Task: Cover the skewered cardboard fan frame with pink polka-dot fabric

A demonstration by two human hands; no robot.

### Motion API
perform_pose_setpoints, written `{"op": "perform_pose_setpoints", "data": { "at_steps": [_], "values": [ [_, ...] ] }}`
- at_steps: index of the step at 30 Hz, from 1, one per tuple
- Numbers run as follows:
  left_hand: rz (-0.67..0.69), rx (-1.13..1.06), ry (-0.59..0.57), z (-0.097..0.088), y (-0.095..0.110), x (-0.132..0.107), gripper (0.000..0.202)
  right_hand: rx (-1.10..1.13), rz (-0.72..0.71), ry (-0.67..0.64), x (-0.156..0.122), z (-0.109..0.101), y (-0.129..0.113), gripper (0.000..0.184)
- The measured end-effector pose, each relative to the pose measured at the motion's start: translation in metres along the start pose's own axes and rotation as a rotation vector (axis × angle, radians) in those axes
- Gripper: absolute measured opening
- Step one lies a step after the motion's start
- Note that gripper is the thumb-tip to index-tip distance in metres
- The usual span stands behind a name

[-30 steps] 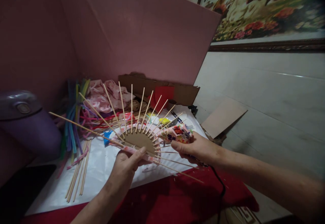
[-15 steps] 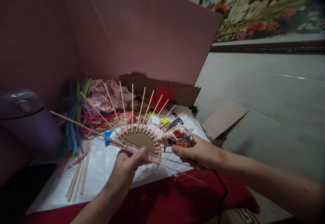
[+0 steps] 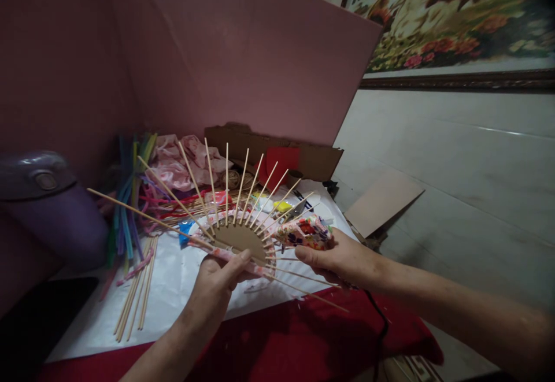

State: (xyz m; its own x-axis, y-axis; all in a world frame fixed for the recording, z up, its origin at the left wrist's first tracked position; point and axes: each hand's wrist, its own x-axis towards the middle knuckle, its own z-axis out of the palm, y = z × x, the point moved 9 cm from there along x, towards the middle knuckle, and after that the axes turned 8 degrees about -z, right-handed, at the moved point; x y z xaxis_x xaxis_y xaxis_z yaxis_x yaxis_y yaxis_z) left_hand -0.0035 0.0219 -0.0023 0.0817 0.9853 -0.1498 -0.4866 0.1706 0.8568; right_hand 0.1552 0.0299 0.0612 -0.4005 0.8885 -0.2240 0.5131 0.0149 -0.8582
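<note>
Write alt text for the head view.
A left hand holds a cardboard disc ringed with skewers, while the right hand holds a floral fabric strip beside it. Nearby, loose sticks and coloured pipe cleaners lie on white paper.

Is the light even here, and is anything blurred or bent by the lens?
Head view: dim, uneven reddish light; the tan cardboard disc with wooden sticks in the left hand is fairly sharp; the purple rounded container at the left edge is blurred; the framed flower painting bends from the wide lens, its upper right corner darkened.
</note>
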Motion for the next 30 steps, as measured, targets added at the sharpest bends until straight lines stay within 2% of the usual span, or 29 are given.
{"op": "perform_pose_setpoints", "data": {
  "at_steps": [12,22,30],
  "values": [
    [-0.013,0.096,-0.021,-0.0010,-0.0052,-0.0001,0.023,0.008,-0.034,-0.014,0.0061,-0.0013,-0.0002,0.050],
    [-0.025,0.111,-0.051,0.0018,-0.0077,0.0009,0.019,-0.069,-0.093,-0.082,0.0080,-0.0001,-0.0037,0.042],
    [-0.028,0.114,-0.041,0.0007,-0.0090,0.0007,0.020,-0.090,-0.055,-0.024,0.0078,-0.0030,-0.0041,0.038]
  ]
}}
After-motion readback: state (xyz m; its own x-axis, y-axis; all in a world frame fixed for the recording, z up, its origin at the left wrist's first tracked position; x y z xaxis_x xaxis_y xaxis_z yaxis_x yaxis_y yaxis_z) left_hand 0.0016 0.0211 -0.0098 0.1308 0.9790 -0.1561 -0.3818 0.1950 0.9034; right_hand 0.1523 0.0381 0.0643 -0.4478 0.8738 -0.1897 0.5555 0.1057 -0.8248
